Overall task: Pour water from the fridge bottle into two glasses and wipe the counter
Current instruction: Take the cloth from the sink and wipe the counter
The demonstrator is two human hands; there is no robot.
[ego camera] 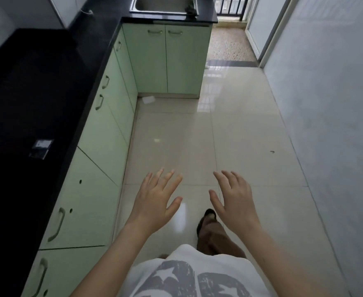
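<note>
Hands both spread wide and holding nothing, left hand (154, 200) and right hand (234, 200) hovering over the floor (229, 129) beside the black desk (32, 93); bottle and glasses nowhere showing, so locating the fridge first, keeping fingers free.

left hand (154, 202) and right hand (234, 200) outstretched, fingers spread.

The surface (36, 93) runs along the left above the cabinets (103, 146), a sink (163, 5) set in its far end, with the floor (229, 129) to its right and a wall (337, 103) beyond.
</note>
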